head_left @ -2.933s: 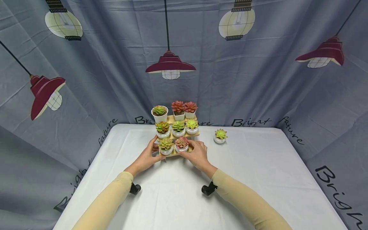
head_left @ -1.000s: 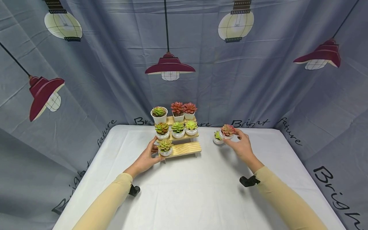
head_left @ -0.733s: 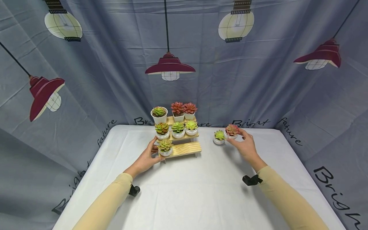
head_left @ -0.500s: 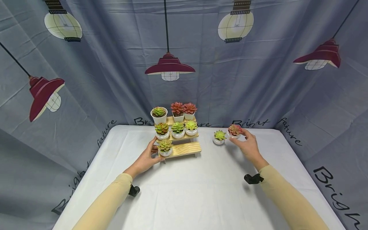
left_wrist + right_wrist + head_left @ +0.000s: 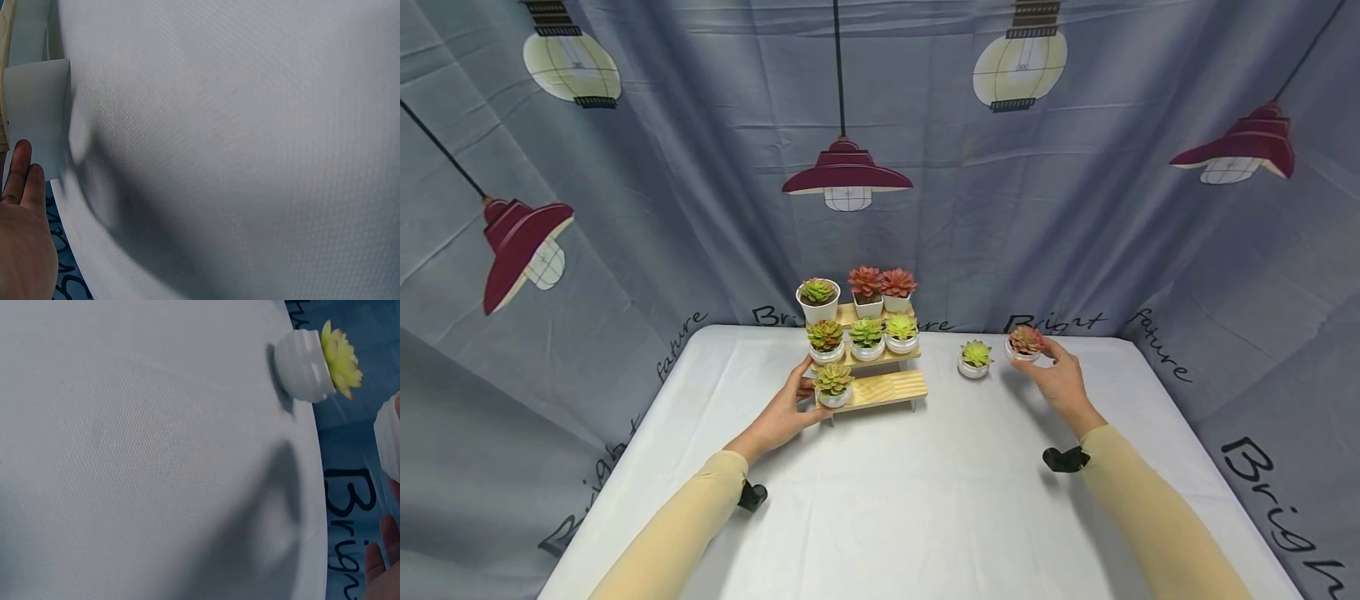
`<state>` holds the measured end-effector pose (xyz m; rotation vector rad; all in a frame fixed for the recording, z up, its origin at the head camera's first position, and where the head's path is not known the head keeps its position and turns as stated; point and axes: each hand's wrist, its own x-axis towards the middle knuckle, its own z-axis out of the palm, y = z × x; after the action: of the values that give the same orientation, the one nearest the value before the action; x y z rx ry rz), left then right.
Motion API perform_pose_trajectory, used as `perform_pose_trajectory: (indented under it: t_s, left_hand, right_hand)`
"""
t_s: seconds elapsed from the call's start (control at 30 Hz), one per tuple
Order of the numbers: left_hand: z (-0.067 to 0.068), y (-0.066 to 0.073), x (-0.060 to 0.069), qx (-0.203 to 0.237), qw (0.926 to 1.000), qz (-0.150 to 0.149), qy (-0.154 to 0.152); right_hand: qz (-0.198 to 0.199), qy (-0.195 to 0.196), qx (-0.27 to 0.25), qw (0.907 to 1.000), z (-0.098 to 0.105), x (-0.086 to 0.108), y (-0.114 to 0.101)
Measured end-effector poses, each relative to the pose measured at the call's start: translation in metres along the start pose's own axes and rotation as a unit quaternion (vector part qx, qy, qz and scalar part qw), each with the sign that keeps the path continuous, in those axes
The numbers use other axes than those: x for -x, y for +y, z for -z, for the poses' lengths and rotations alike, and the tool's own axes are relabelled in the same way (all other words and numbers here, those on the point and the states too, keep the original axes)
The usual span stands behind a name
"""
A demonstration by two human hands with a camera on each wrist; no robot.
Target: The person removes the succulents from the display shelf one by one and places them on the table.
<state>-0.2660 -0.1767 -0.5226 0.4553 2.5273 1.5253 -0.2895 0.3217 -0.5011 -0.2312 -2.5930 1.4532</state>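
Observation:
My left hand (image 5: pixel 782 412) holds the left end of a tiered wooden plant stand (image 5: pixel 891 386). In the left wrist view its fingers (image 5: pixel 22 156) lie by the stand's white side panel (image 5: pixel 37 112). A yellow-green succulent (image 5: pixel 833 379) in a white pot sits at the left of the lowest tier. My right hand (image 5: pixel 1062 383) pinches a white pot with a reddish succulent (image 5: pixel 1026 340) near the table's back edge; in the right wrist view that white pot (image 5: pixel 389 440) is partly cut off. Left of it, a small potted green succulent (image 5: pixel 975 358) stands on the table.
Three potted succulents (image 5: pixel 867 337) fill the middle tier, and three more (image 5: pixel 867 285) stand on the top one. White cloth covers the table (image 5: pixel 910 508). A grey patterned curtain (image 5: pixel 700 208) hangs right behind the table's back edge.
My right hand has lifted the reddish succulent from the lowest tier and carried it right, past the green one on the table. The left hand stays at the stand.

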Motion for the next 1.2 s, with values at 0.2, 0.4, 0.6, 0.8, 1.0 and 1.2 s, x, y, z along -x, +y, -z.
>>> perform_pose_trajectory:
  t_s: [0.2, 0.4, 0.6, 0.8, 1.0, 1.2]
  left_hand:
    - [0.000, -0.002, -0.001, 0.009, 0.9999, 0.007, -0.002]
    - [0.000, -0.001, -0.001, 0.001, 1.0000, 0.003, 0.001]
    - [0.000, -0.001, -0.002, -0.003, 1.0000, 0.001, 0.004]
    - [-0.001, -0.001, -0.001, 0.001, 1.0000, -0.003, 0.003]
    - [-0.002, 0.000, 0.001, 0.001, 1.0000, -0.003, 0.007]
    - [-0.002, 0.003, 0.001, 0.000, 1.0000, 0.003, 0.009]
  right_hand:
    - [-0.023, -0.003, -0.002, 0.9997, -0.002, -0.003, 0.008]
    - [-0.045, -0.010, -0.013, 0.9988, -0.003, -0.005, 0.014]
    - [-0.062, -0.009, -0.004, 0.9980, -0.005, -0.008, 0.021]
    - [-0.075, -0.012, 0.003, 0.9971, -0.006, -0.009, 0.025]
    - [-0.074, -0.010, 0.013, 0.9971, -0.006, -0.010, 0.028]
    - [-0.086, -0.011, 0.036, 0.9956, -0.005, -0.012, 0.032]
